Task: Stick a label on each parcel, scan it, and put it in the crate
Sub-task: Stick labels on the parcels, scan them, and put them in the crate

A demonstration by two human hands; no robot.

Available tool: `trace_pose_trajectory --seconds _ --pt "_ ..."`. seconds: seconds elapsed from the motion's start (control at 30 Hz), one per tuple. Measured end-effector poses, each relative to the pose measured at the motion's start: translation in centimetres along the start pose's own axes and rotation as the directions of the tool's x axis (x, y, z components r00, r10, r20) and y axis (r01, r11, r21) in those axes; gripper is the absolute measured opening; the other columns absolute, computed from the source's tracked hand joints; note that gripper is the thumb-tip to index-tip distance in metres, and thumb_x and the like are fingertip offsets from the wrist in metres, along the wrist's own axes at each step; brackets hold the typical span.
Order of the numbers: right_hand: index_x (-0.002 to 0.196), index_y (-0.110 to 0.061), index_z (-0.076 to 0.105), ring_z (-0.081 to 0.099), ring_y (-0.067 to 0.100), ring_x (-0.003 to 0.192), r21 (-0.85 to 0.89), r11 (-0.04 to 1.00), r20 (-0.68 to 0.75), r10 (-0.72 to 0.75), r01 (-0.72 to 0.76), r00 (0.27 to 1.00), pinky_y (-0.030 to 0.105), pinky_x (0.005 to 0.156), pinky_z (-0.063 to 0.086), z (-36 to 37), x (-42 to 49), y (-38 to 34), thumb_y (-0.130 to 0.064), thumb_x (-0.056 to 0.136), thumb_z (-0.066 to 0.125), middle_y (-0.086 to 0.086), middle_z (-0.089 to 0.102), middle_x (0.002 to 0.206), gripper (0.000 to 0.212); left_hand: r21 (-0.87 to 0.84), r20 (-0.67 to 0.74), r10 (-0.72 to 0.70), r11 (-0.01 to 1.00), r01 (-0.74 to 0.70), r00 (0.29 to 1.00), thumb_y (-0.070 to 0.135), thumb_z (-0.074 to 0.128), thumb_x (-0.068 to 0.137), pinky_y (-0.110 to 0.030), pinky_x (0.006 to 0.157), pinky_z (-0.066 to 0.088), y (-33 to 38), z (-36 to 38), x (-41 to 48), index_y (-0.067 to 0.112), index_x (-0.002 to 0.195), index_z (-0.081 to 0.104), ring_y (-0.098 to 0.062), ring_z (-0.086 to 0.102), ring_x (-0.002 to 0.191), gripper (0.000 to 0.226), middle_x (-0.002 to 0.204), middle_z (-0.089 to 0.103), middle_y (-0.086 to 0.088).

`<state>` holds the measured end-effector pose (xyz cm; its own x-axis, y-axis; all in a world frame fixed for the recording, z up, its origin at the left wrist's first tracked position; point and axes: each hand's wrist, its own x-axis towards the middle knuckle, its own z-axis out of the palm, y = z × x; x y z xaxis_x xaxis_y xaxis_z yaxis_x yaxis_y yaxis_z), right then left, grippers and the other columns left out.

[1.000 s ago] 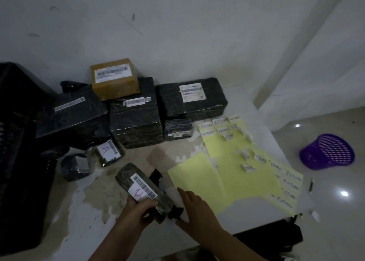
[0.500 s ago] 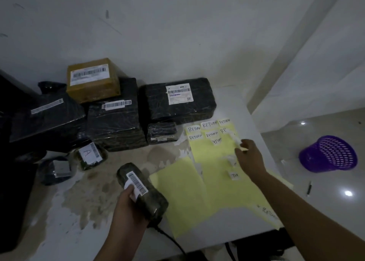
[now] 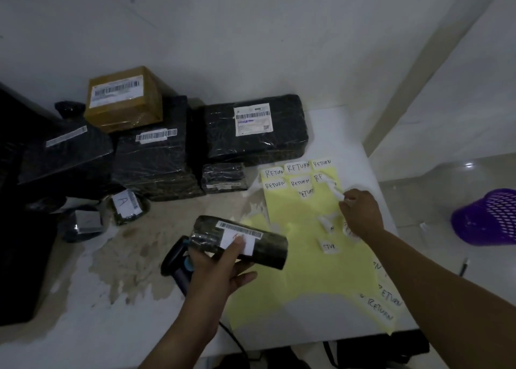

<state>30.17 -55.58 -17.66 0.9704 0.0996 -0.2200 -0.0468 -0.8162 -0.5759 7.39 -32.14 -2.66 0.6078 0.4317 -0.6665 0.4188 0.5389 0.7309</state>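
Note:
My left hand [image 3: 220, 268] grips a small dark wrapped parcel [image 3: 245, 240] with a barcode strip and a white sticker, held above the table's middle. Under it lies a black barcode scanner [image 3: 176, 265] with its cable running off the front edge. My right hand [image 3: 360, 215] reaches over the yellow label sheets [image 3: 301, 271] and pinches a curled white label [image 3: 336, 192] that is lifting off the sheet. White "RETURN" labels [image 3: 298, 167] line the sheet's far edge. The black crate [image 3: 19, 257] stands at the far left.
A brown box [image 3: 122, 97] and several black wrapped parcels [image 3: 251, 128] are stacked against the wall. Two small parcels [image 3: 125, 205] lie near the crate. A purple basket [image 3: 488, 217] sits on the floor at right. The table [image 3: 83, 326] is stained.
My left hand has turned the parcel more level and moved it right, uncovering the scanner. My right hand left the parcel, reached to the label sheet and now peels a label.

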Motion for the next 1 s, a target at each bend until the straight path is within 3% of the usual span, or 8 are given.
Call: trace_pose_trajectory --seconds 0.13,0.37,0.53,0.67,0.77,0.83,0.93,1.0 --pt "0.088 -0.012 0.053 0.055 0.023 0.072 0.061 0.998 -0.006 0.035 -0.035 0.999 0.027 0.058 0.036 -1.1 -0.6 0.0 -0.015 0.090 0.052 0.002 0.058 0.079 0.004 0.136 0.025 0.064 0.989 -0.067 0.998 0.036 0.079 0.074 -0.042 0.070 0.064 0.0 0.7 -0.4 0.040 0.148 0.028 -0.028 0.077 0.093 0.089 0.126 0.069 -0.008" --pt "0.101 -0.023 0.050 0.068 0.021 0.089 0.504 0.861 -0.037 0.106 -0.073 0.994 0.047 0.082 0.053 -4.9 -3.8 -1.8 -0.025 0.094 0.055 0.000 0.071 0.099 0.009 0.127 -0.046 0.132 0.984 -0.125 0.990 0.020 0.073 0.091 -0.041 0.076 0.060 -0.1 0.8 -0.9 0.039 0.135 0.036 -0.024 0.074 0.099 0.061 0.119 0.070 -0.003" --pt "0.097 -0.019 0.056 0.067 0.014 0.078 0.570 0.822 0.033 -0.013 -0.009 0.999 0.037 0.071 0.055 -8.4 -11.3 -6.4 -0.028 0.099 0.055 -0.005 0.070 0.088 0.009 0.093 -0.163 0.184 0.981 -0.170 0.969 0.027 0.084 0.079 -0.034 0.074 0.056 0.7 0.8 -1.5 0.026 0.124 0.044 -0.024 0.068 0.107 0.060 0.122 0.064 -0.004" --pt "0.097 -0.019 0.065 0.064 0.017 0.076 0.625 0.781 0.151 -0.125 0.003 0.981 0.033 0.070 0.053 -9.8 -17.2 -9.6 -0.002 0.090 0.065 -0.002 0.072 0.090 0.018 0.097 -0.155 0.199 0.978 -0.185 0.968 0.033 0.086 0.065 -0.032 0.066 0.060 2.0 0.6 -2.6 0.027 0.127 0.039 -0.023 0.071 0.099 0.078 0.119 0.059 -0.001" --pt "0.094 -0.024 0.068 0.067 0.018 0.078 0.683 0.729 0.138 -0.196 0.050 0.971 0.026 0.067 0.053 -10.6 -20.1 -12.1 0.005 0.086 0.068 0.000 0.075 0.095 0.031 0.020 -0.106 0.194 0.981 -0.193 0.975 0.027 0.070 0.091 -0.037 0.067 0.059 2.4 -0.1 -3.0 0.042 0.135 0.045 -0.023 0.076 0.090 0.052 0.115 0.069 -0.004" --pt "0.092 -0.034 0.068 0.071 0.017 0.083 0.679 0.717 0.082 -0.287 0.158 0.954 0.029 0.070 0.053 -11.0 -21.4 -14.0 -0.009 0.089 0.070 0.001 0.075 0.095 0.025 -0.029 -0.089 0.186 0.981 -0.189 0.978 0.027 0.056 0.102 -0.040 0.068 0.055 2.4 -0.7 -2.9 0.043 0.129 0.055 -0.027 0.076 0.092 0.032 0.112 0.074 -0.010" --pt "0.097 -0.044 0.066 0.071 0.012 0.085 0.625 0.739 0.054 -0.363 0.252 0.930 0.032 0.074 0.054 -11.3 -22.7 -16.5 -0.041 0.081 0.060 -0.004 0.075 0.089 0.017 -0.051 -0.078 0.170 0.983 -0.174 0.982 0.023 0.055 0.104 -0.040 0.068 0.056 2.4 -1.5 -3.3 0.040 0.122 0.059 -0.030 0.075 0.095 0.025 0.111 0.074 -0.009" --pt "0.101 -0.047 0.065 0.071 0.016 0.085 0.570 0.755 0.058 -0.431 0.324 0.901 0.037 0.073 0.053 -11.1 -23.3 -17.6 -0.031 0.084 0.053 -0.008 0.074 0.091 0.026 -0.050 -0.057 0.182 0.981 -0.185 0.982 0.019 0.056 0.103 -0.037 0.064 0.058 2.7 -2.2 -3.9 0.037 0.117 0.058 -0.026 0.076 0.093 0.023 0.113 0.072 -0.007"
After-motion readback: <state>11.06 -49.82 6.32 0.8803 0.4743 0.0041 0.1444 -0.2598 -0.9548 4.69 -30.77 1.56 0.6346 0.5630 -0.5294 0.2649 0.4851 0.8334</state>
